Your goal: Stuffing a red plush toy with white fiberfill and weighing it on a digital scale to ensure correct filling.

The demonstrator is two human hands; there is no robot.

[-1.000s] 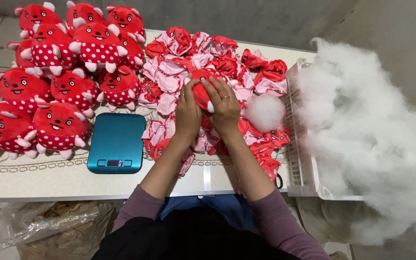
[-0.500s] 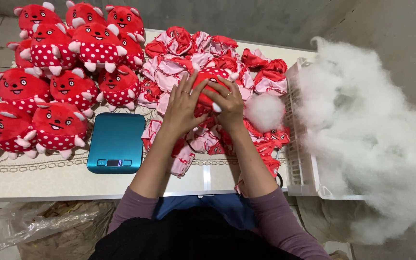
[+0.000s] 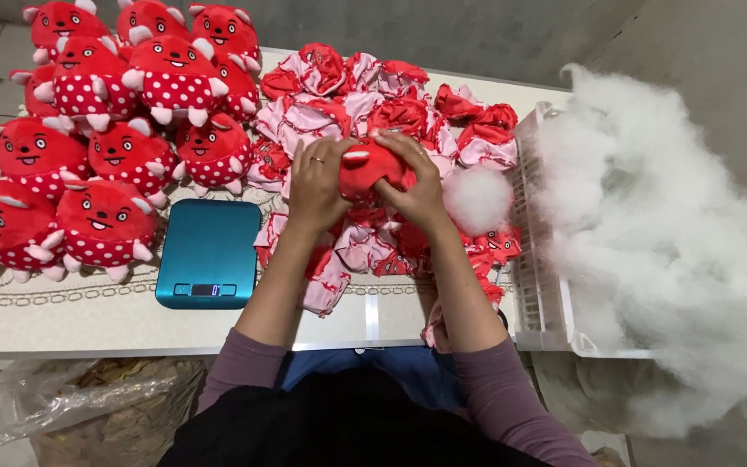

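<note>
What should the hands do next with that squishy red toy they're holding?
Probably reach the right hand to the small white ball of fluffy stuffing beside it. Both hands, left hand too, grip a half-filled red fabric toy skin, limper than the plump red spotted plush toys.

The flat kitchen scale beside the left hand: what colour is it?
Teal flat kitchen scale, clearest in the head view.

Stuffed toys [image 3: 101,130] left on table [image 3: 71,316], scale [image 3: 209,252] before them, unstuffed skins [image 3: 373,112] centre, stuffing [image 3: 676,251] right.
</note>
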